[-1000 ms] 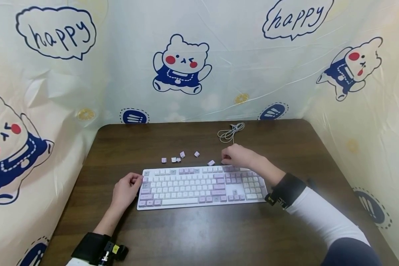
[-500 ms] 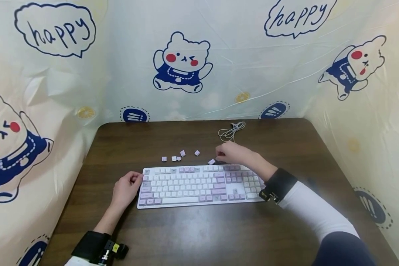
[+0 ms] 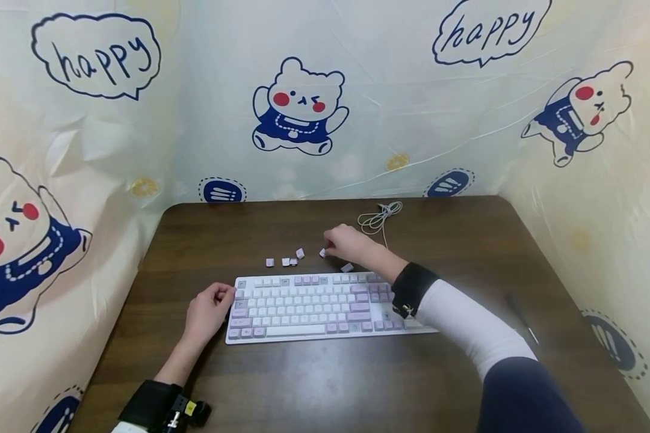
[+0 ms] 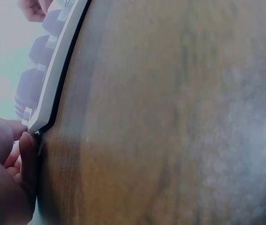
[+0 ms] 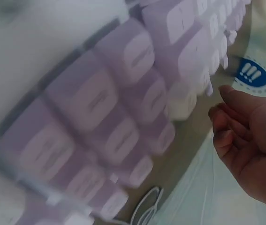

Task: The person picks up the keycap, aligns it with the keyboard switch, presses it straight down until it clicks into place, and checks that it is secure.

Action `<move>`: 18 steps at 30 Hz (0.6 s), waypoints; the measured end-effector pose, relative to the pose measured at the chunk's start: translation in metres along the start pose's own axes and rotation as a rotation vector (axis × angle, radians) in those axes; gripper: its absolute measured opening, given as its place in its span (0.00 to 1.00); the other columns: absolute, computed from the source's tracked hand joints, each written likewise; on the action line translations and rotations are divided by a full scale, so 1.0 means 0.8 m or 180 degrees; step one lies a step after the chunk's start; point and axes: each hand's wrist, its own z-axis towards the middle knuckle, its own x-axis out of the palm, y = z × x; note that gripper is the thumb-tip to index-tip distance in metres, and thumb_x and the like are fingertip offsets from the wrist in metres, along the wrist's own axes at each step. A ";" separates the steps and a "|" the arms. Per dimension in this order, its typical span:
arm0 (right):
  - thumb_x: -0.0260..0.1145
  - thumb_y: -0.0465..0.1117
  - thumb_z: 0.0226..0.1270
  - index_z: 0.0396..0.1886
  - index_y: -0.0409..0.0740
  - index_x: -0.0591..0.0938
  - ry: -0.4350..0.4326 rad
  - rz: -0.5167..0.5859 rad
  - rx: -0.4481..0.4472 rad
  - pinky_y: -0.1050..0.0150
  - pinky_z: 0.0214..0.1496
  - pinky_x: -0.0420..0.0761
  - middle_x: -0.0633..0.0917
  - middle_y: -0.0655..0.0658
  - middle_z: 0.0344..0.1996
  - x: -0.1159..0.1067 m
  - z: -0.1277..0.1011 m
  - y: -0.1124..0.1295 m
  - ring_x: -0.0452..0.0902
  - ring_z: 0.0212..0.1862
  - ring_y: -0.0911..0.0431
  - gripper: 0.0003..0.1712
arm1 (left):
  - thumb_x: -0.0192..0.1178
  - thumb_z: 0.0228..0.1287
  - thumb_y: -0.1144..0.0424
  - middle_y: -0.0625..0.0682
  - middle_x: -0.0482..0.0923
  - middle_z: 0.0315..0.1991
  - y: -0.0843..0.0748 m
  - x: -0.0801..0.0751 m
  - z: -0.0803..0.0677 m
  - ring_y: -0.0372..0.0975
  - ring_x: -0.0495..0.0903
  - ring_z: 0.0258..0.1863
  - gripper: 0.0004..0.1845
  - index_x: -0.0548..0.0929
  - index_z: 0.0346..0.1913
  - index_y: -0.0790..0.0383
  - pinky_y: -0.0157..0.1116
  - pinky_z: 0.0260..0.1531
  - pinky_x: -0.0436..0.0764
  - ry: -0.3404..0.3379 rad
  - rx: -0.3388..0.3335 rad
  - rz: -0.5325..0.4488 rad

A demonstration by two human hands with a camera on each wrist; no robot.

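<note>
From the six o'clock side of the tabletop (image 3: 325,385), the head camera is looking forward and down, sitting well back. The left wrist camera (image 3: 198,412) is peering closely along a keyboard (image 3: 298,311) edge, framing the left hand (image 3: 207,311) at eight o'clock. The right wrist camera (image 3: 404,310) is facing across the keyboard, very near, showing the right hand (image 3: 351,243) just past three o'clock. All three are sharing the keyboard.

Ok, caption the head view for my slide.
Left hand on the keyboard, right hand by a loose keycap beyond it.
</note>
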 end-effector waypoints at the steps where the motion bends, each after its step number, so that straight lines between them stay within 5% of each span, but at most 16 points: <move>1: 0.70 0.40 0.73 0.38 0.41 0.84 -0.0014 -0.0024 0.0038 0.63 0.36 0.79 0.84 0.47 0.30 0.002 0.003 0.003 0.77 0.32 0.57 0.07 | 0.59 0.78 0.55 0.55 0.80 0.36 -0.001 0.000 0.000 0.44 0.74 0.32 0.16 0.84 0.50 0.66 0.38 0.33 0.72 0.0001 0.0001 -0.0004; 18: 0.67 0.39 0.76 0.36 0.43 0.86 0.0080 -0.0397 0.0096 0.60 0.41 0.80 0.85 0.46 0.33 0.017 0.020 0.014 0.77 0.35 0.55 0.07 | 0.58 0.78 0.55 0.56 0.79 0.35 0.002 0.002 0.001 0.44 0.74 0.32 0.16 0.84 0.50 0.66 0.37 0.32 0.71 0.0013 0.0007 0.0010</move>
